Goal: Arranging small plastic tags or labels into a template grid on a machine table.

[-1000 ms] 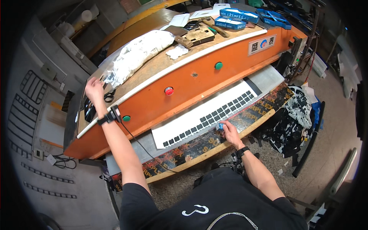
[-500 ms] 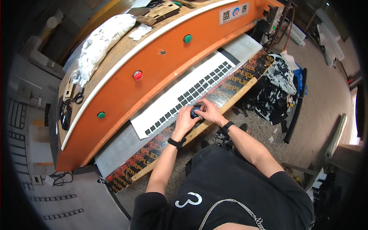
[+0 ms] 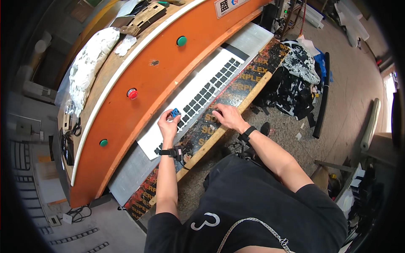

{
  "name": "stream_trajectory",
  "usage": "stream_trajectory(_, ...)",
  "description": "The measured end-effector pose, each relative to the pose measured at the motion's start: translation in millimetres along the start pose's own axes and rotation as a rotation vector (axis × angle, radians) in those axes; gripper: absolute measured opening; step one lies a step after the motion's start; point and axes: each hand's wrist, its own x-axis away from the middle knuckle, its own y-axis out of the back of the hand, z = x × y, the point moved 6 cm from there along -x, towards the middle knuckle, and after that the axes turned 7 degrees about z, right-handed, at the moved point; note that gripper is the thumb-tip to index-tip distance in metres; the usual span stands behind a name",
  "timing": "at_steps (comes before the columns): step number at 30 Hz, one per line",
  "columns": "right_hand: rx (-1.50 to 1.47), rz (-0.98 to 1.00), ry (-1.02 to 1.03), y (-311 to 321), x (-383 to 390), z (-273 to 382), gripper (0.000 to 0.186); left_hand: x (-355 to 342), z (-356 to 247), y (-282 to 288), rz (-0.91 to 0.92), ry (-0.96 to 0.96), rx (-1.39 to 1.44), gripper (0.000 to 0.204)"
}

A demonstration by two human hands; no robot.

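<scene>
My left hand (image 3: 168,125) pinches a small blue-and-black piece (image 3: 174,112) between thumb and fingers, held above a white sheet (image 3: 162,131). On that sheet lie small black rectangular pieces (image 3: 206,91), set out in rows along its near side. To the right, my right hand (image 3: 230,117) hovers over the dark printed board (image 3: 196,145) in front of the sheet. Its thumb and forefinger are bent toward each other; whatever may be between the tips is too small to make out. Beneath the sheet is a grey metal plate (image 3: 258,39).
An orange machine front (image 3: 158,78) with green and red buttons (image 3: 132,93) curves over the plate's far side. A wooden strip (image 3: 255,92) edges the board nearest me. Black and white scraps (image 3: 295,92) and a long black roll (image 3: 324,101) lie on the floor at right.
My hands have come apart. The left moved left over the sheet with the blue-and-black piece, while the right stayed over the board. The whole view has shifted slightly.
</scene>
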Motion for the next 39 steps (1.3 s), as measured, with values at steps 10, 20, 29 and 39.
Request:
stream_trajectory(10, 0.139, -0.044, -0.001, -2.5, -1.2, 9.0, 0.02, -7.2, 34.9, -23.4, 0.022, -0.125, 0.094, 0.049)
stream_trajectory(20, 0.165, -0.031, -0.029, -8.7, -6.9, 1.7, 0.022, -2.1, 35.3, -26.6, 0.004, -0.097, 0.132, 0.049)
stream_trajectory(29, 0.127, -0.049, -0.022, -8.0, -13.6, 1.7, 0.02, -8.3, 30.1, -22.4, -0.011, -0.124, 0.125, 0.052)
stream_trajectory(39, 0.142, -0.073, -0.002, -3.0, -26.7, 3.1, 0.025, 52.3, -5.7, 28.8, -0.14, -0.139, -0.105, 0.059)
